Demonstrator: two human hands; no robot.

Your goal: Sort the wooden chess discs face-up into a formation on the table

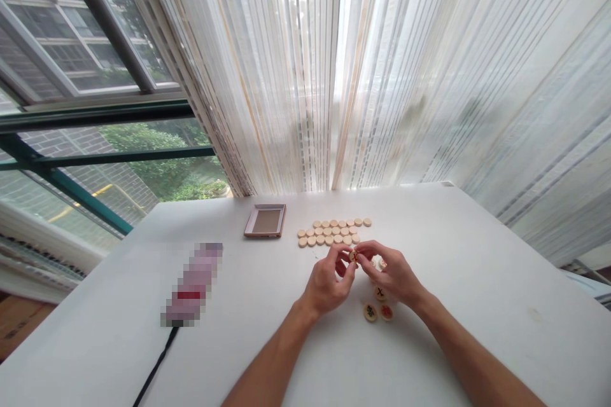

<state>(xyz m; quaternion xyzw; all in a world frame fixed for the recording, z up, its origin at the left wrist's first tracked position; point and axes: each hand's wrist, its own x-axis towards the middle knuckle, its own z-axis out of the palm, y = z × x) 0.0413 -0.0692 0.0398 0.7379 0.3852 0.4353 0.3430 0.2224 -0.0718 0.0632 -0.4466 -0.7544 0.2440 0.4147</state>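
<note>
Both hands meet over the white table (pixel 477 305). My left hand (pixel 329 283) and my right hand (pixel 394 273) pinch one round wooden game piece (pixel 353 256) with a red mark between their fingertips. Just beyond them, several plain pale wooden discs (pixel 333 231) lie face down in rows. Three more marked pieces (pixel 379 306) lie face up on the table under and beside my right wrist, some with black marks, one with red.
A small pink-rimmed tray or box lid (pixel 265 220) lies left of the discs. A blurred pink object (pixel 193 284) with a black cable (pixel 155 372) lies at the near left. Striped sheer curtains (pixel 382 76) hang behind the table; a window (pixel 95 108) is at the left.
</note>
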